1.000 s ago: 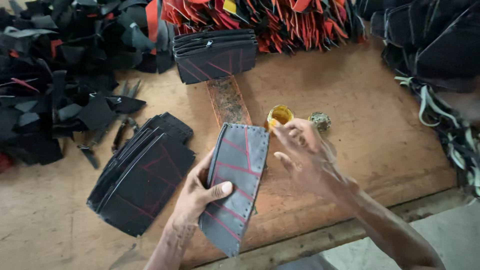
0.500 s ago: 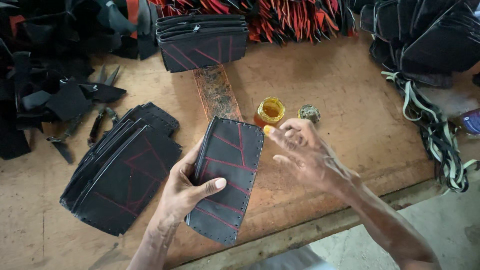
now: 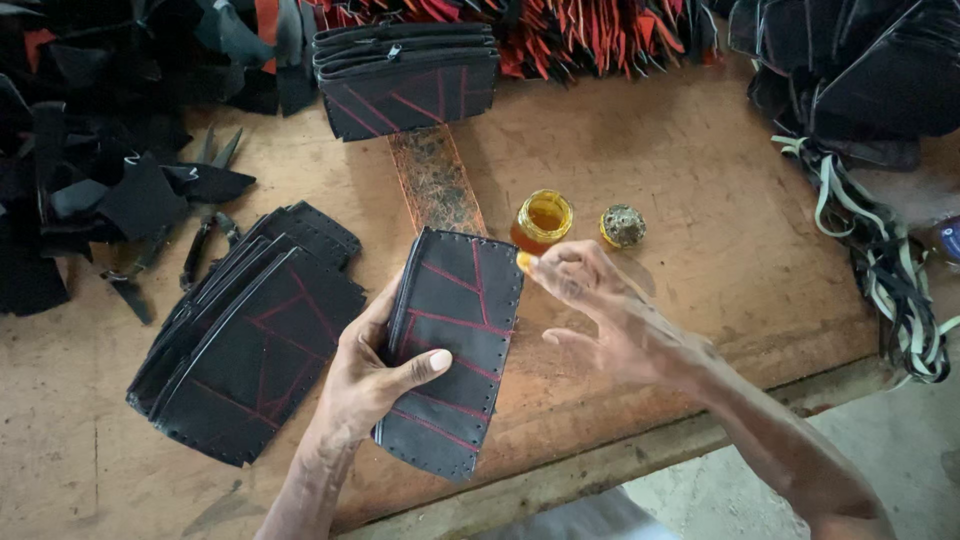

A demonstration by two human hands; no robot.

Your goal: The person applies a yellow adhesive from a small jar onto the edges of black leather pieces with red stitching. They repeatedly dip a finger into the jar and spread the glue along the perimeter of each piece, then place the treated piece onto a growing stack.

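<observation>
**Hands met at the panel's upper right corner**

Left hand (image 3: 375, 385) gripped a black leather panel (image 3: 455, 360) with red stitching, thumb pressed across its face and fingers curled behind its left edge. The panel stood tilted above the wooden workbench (image 3: 700, 200), its long axis running from near the person up and away. Right hand (image 3: 610, 320) hovered just beside the panel's upper right corner, fingers loosely spread and closed on nothing, one fingertip smeared with yellow paste. That corner lay directly to the left of the smeared fingertip. An open jar of amber glue (image 3: 543, 220) stood just beyond the right hand, its lid (image 3: 623, 226) beside it. A stack of similar panels (image 3: 250, 350) lay to the left.
</observation>
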